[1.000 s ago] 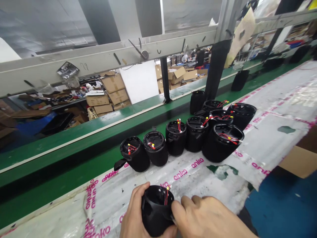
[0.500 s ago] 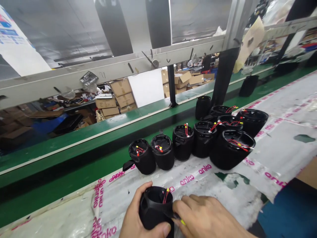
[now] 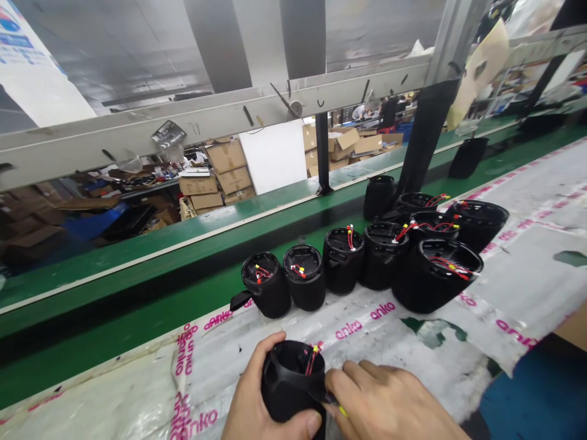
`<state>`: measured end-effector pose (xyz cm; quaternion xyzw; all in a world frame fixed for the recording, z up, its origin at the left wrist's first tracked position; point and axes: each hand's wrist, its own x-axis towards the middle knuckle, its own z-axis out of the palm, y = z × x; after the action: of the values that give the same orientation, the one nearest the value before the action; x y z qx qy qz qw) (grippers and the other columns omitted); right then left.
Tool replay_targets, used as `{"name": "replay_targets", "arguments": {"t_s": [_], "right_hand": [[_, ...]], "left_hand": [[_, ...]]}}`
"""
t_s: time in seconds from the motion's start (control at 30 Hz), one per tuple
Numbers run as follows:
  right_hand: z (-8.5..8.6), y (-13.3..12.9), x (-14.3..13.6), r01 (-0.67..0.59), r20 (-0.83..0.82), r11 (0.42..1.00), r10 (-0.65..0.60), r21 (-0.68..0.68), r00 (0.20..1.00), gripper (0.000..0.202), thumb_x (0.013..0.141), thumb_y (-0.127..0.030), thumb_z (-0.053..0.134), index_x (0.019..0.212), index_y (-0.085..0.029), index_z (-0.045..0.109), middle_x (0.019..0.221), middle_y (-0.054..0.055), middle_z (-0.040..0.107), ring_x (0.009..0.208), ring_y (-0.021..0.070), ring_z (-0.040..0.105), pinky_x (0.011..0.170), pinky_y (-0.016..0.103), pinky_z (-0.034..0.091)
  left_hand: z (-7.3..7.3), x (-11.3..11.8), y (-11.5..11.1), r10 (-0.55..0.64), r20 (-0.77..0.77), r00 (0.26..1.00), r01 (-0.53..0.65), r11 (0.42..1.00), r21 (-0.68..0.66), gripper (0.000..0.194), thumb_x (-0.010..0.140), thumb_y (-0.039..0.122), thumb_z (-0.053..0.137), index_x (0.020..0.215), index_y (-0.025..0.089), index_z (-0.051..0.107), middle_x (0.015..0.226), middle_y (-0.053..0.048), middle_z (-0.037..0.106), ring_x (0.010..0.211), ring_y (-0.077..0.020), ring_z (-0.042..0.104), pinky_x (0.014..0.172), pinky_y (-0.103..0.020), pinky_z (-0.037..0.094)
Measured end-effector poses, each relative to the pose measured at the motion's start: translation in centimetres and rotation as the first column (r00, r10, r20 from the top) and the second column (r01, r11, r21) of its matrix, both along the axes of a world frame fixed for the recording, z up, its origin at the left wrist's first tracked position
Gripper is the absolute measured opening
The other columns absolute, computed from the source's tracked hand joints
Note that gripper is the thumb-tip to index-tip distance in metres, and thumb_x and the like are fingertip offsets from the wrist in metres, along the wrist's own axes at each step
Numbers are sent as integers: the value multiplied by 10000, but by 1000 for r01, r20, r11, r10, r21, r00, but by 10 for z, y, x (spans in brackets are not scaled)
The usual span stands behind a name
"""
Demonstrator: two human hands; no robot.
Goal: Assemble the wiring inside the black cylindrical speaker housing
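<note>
My left hand (image 3: 261,406) is wrapped around a black cylindrical speaker housing (image 3: 288,382), thumb in front and fingers behind. The housing stands tilted with its open end up, and thin red wires with a yellow connector (image 3: 315,349) rise from inside. Against its right side, my right hand (image 3: 380,394) is closed around a slim black-and-yellow tool (image 3: 342,410). Only a short piece of that tool shows below the fingers, so its exact kind is hidden. The fingertips are at the housing's rim, beside a black strap-like band.
Several similar black housings (image 3: 305,287) with red wires stand in a group beyond my hands. White plastic sheeting (image 3: 220,366) with pink print covers the near surface. Behind runs a green conveyor belt (image 3: 137,318), under a metal beam (image 3: 220,110). Cardboard boxes (image 3: 227,162) are stacked farther back.
The view has shifted slightly, so everything appears a little displaced. Both hands keep the same hold on the housing and the tool.
</note>
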<state>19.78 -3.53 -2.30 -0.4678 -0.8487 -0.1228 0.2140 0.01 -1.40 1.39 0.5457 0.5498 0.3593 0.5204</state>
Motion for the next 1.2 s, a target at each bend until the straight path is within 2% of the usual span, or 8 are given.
{"name": "replay_targets", "arguments": {"t_s": [0.23, 0.33, 0.5, 0.6, 0.77, 0.97, 1.03, 1.2], "right_hand": [[3, -2, 0, -6, -17, 1000, 6, -5, 1000, 216, 845, -146, 522, 927, -293, 387, 688, -85, 568, 481, 149, 585, 424, 337, 333], [3, -2, 1, -18, -20, 1000, 18, 7, 1000, 197, 863, -149, 514, 925, -289, 391, 681, -79, 572, 479, 145, 593, 420, 330, 333], [2, -1, 3, -20, 3, 1000, 20, 0, 1000, 188, 870, -173, 527, 918, -291, 389, 680, -74, 566, 480, 150, 591, 416, 331, 321], [1, -2, 4, -11, 11, 1000, 11, 7, 1000, 186, 855, -159, 517, 913, -291, 399, 675, -72, 561, 464, 152, 573, 417, 338, 309], [6, -2, 4, 3, -28, 998, -1, 69, 1000, 220, 768, -99, 449, 862, -295, 422, 625, -54, 551, 429, 171, 548, 405, 354, 267], [11, -1, 0, -1, -73, 992, 10, 127, 997, 253, 708, -61, 419, 818, -289, 420, 548, -50, 533, 340, 165, 490, 379, 358, 190], [10, -3, -3, 37, -87, 990, -25, 137, 996, 259, 702, -57, 421, 823, -286, 416, 537, -47, 527, 329, 170, 487, 387, 367, 159], [10, -7, 0, 64, -12, 994, -63, 91, 998, 274, 709, -68, 496, 874, -272, 417, 587, -52, 549, 384, 168, 527, 416, 359, 152]], "left_hand": [[9, 2, -1, -9, -52, 999, 8, 1000, -26, 761, 569, 325, 770, 1282, 217, 528, 974, -17, 754, 866, -264, 686, 823, -351, 529], [6, -1, 1, -54, -67, 996, 52, 998, -19, 797, 584, 359, 772, 1317, 206, 499, 1032, -42, 748, 848, -259, 669, 807, -359, 520], [-1, -7, 4, -106, -28, 994, 105, 994, -29, 855, 590, 361, 752, 1369, 203, 440, 1113, -76, 733, 945, -299, 670, 884, -392, 493], [-3, -9, 4, -124, -30, 992, 123, 991, -48, 877, 594, 366, 754, 1385, 207, 410, 1143, -92, 714, 958, -316, 664, 889, -414, 489], [0, -9, 3, -130, -84, 988, 127, 991, -40, 845, 578, 336, 760, 1358, 223, 454, 1175, -82, 690, 1057, -343, 642, 972, -439, 444], [1, -4, 1, -90, -95, 991, 87, 996, -31, 809, 547, 243, 718, 1325, 237, 496, 1103, -49, 712, 948, -304, 666, 883, -397, 490], [2, -2, 0, -55, -96, 994, 54, 998, -14, 784, 541, 207, 695, 1303, 237, 513, 1073, -39, 726, 965, -307, 678, 895, -393, 500], [6, 2, 0, -29, -96, 995, 28, 1000, -12, 758, 551, 213, 701, 1288, 222, 523, 1004, -17, 748, 867, -267, 676, 805, -361, 524]]}}
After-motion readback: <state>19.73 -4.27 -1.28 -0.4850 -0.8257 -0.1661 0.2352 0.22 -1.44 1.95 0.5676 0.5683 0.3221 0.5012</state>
